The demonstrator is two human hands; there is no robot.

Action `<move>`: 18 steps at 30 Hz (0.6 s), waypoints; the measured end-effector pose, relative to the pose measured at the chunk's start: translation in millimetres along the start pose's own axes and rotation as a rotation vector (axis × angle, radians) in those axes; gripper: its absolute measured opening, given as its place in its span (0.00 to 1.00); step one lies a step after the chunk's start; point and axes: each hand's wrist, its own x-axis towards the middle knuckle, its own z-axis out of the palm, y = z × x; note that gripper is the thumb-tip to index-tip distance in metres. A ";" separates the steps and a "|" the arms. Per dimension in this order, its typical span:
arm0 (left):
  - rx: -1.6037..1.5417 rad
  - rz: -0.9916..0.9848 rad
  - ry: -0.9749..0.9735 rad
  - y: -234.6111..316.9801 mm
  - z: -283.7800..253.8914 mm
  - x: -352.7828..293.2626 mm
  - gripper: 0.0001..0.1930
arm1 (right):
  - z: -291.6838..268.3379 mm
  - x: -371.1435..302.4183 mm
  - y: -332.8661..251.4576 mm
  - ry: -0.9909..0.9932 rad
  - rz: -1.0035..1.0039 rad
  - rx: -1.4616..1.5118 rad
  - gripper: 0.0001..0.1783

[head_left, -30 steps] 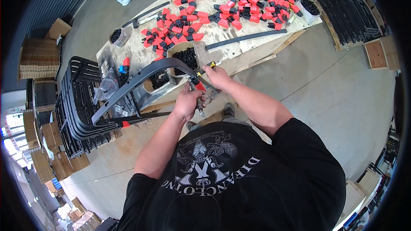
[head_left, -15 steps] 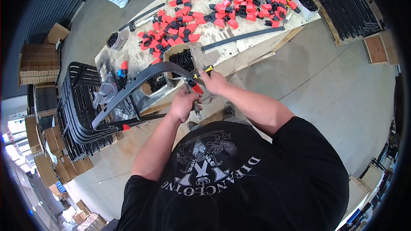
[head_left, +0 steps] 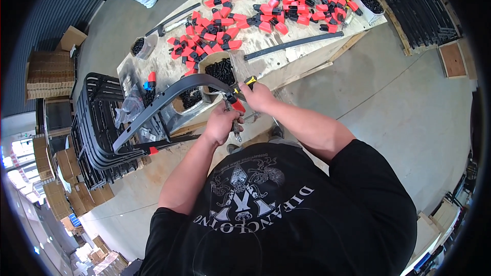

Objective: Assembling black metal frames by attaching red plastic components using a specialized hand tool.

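At near edge of pale plywood table [head_left: 257, 44]: curved black metallic frame [head_left: 166, 96], likely stiff, weighty; best held mid-curve.
Left hand [head_left: 221, 124]: closed round silver metal tool [head_left: 237, 135].
Right hand [head_left: 259, 97]: clamped on yellow-and-black tool handle [head_left: 250, 80].

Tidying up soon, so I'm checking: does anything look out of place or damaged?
A small blue piece lies beside a red one at the table's left end, odd because the heaped pieces are red and black. No damage shows on the curved black frame.
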 end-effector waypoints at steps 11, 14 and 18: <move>0.014 -0.026 0.022 7.8 8.1 -2.7 0.11 | 3.9 -1.3 4.7 0.047 -0.026 0.015 0.41; 0.080 -0.003 0.108 6.1 16.1 -4.1 0.14 | -2.2 2.6 -5.5 -0.024 0.036 -0.015 0.39; 0.272 0.074 0.172 -7.8 13.5 1.5 0.15 | 1.3 1.9 2.6 -0.007 -0.036 -0.008 0.41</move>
